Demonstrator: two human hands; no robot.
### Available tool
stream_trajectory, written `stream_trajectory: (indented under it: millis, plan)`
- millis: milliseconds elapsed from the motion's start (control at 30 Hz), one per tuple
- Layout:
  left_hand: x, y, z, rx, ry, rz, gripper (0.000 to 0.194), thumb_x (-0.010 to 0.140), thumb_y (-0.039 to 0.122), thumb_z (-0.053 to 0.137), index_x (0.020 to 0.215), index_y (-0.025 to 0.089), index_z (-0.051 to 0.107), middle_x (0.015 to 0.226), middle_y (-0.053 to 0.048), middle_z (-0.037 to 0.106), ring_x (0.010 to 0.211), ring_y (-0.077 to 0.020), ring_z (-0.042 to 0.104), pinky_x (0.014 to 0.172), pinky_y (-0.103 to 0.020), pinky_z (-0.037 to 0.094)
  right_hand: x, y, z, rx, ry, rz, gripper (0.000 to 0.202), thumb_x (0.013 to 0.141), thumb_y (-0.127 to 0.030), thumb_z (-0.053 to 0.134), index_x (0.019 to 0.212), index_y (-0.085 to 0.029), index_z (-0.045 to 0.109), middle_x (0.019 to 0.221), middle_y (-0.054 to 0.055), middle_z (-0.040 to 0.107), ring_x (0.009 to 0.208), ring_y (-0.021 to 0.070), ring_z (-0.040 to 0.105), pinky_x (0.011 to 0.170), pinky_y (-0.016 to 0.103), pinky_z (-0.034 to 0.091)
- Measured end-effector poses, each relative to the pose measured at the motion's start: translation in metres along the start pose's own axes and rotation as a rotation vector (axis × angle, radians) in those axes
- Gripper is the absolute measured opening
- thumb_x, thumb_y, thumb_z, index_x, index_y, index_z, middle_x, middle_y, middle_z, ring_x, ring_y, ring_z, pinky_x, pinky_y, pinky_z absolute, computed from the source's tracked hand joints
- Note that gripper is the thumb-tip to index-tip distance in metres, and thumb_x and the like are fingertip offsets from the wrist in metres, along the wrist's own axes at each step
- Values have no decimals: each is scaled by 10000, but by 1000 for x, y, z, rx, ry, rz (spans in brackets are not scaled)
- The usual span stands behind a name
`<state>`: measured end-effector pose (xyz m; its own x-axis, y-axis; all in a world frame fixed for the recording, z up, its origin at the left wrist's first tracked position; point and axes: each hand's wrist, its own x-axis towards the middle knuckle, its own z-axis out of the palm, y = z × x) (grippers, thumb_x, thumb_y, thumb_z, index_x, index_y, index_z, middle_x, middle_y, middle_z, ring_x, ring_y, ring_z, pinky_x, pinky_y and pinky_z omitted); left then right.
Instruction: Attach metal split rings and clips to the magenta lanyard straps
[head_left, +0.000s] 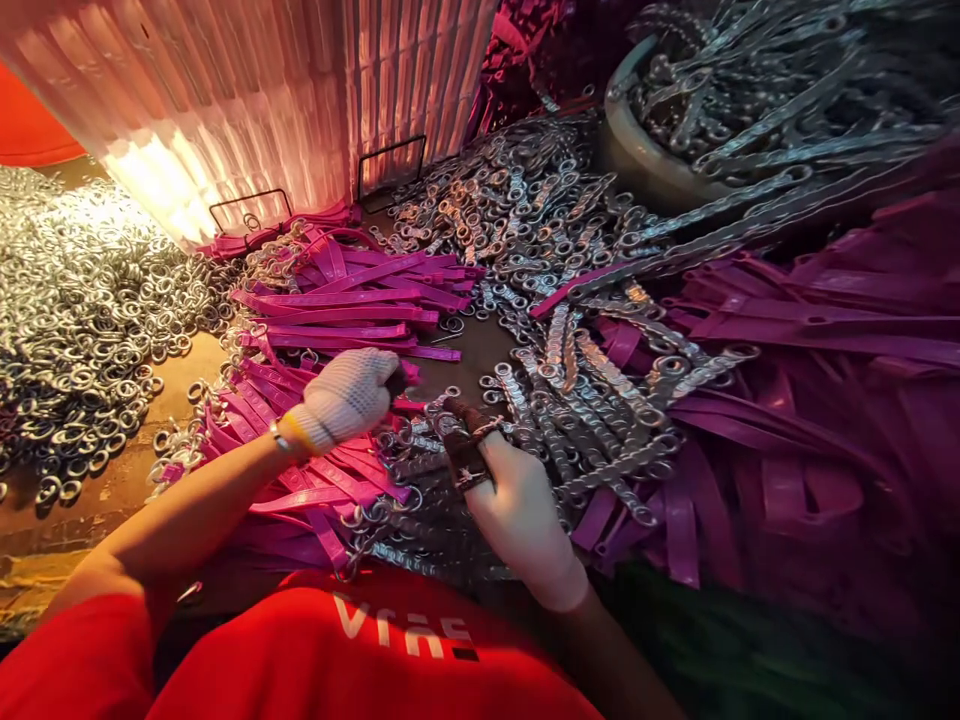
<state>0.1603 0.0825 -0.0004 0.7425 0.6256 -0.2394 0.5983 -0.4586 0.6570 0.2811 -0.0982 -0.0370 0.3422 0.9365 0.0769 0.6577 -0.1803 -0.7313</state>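
Observation:
My left hand (351, 392), in a white knit glove, is closed above a heap of magenta straps (337, 300). A short magenta strap end (409, 373) shows at its fingertips. My right hand (514, 500) wears a white glove with dark wraps around the fingers. Its thumb and fingers pinch the ringed end of a metal strip (437, 408), beside a bit of magenta strap between both hands. What lies inside the fingers is partly hidden. Under and beside the right hand are more twisted metal strips (585, 390) with ring ends.
Loose metal rings (82, 330) form a large pile on the left. A ribbed translucent panel (270, 110) stands at the back. A round tub (622, 110) heaped with metal strips sits back right. Long purple straps (795, 400) cover the right side.

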Motion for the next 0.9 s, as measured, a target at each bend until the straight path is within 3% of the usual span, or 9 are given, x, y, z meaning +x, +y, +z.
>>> stream_trajectory:
  millis: [133, 200, 300, 467, 600, 667, 767, 900]
  plan:
    - [-46, -11, -14, -491, -71, -66, 150, 866, 280, 611, 911, 143, 653, 720, -8, 639, 504, -72, 478, 483, -178, 386, 6, -12, 4, -34, -30, -194, 512, 739, -72, 447, 1191, -190, 655, 1132, 109, 703, 1044, 259, 636, 902, 366, 499]
    - [-64, -15, -14, -719, -120, -181, 214, 870, 365, 637, 919, 159, 605, 600, 38, 558, 394, -52, 382, 374, -165, 304, 9, -18, 9, -83, -34, -250, 452, 711, -67, 453, 1081, -184, 686, 1099, 115, 704, 981, 255, 640, 856, 350, 501]
    - [-79, -18, -7, -843, -145, -272, 327, 869, 490, 644, 832, 182, 542, 490, 73, 450, 328, -57, 331, 310, -165, 258, 12, -30, 16, -245, -70, -295, 294, 704, -91, 466, 871, -179, 692, 913, 115, 707, 790, 243, 629, 703, 327, 470]
    - [-89, -21, 1, -740, -111, -205, 345, 897, 507, 600, 832, 169, 566, 550, 59, 473, 386, -56, 368, 365, -164, 301, 12, -53, 21, -547, -164, -328, 170, 663, -98, 516, 707, -189, 653, 780, 101, 684, 633, 204, 564, 566, 324, 334]
    - [-94, -36, 3, -390, -73, 22, 141, 884, 261, 577, 882, 157, 672, 752, -16, 642, 632, -112, 538, 577, -187, 421, 7, -55, 33, -589, -181, -372, 171, 699, -86, 524, 738, -175, 665, 877, 126, 706, 674, 203, 576, 598, 320, 343]
    - [-96, -46, 6, -280, -105, 85, 172, 800, 127, 562, 888, 184, 698, 831, -26, 691, 741, -152, 594, 691, -215, 454, 4, -52, 40, -566, -173, -369, 172, 697, -78, 517, 726, -170, 660, 927, 144, 710, 685, 211, 585, 611, 324, 369]
    - [-98, -57, 10, -354, -177, 74, 304, 757, 66, 501, 920, 206, 715, 887, -24, 710, 840, -180, 622, 796, -241, 466, 2, -53, 44, -513, -193, -321, 212, 684, -49, 502, 760, -165, 661, 1005, 158, 707, 754, 227, 613, 674, 326, 430]
    - [-101, -58, 12, -546, -144, -47, 158, 859, 228, 559, 819, 146, 689, 779, -24, 655, 714, -144, 546, 686, -220, 446, 10, -68, 34, -524, -362, -215, 226, 748, -57, 537, 902, -157, 669, 975, 144, 716, 855, 241, 656, 745, 311, 459]
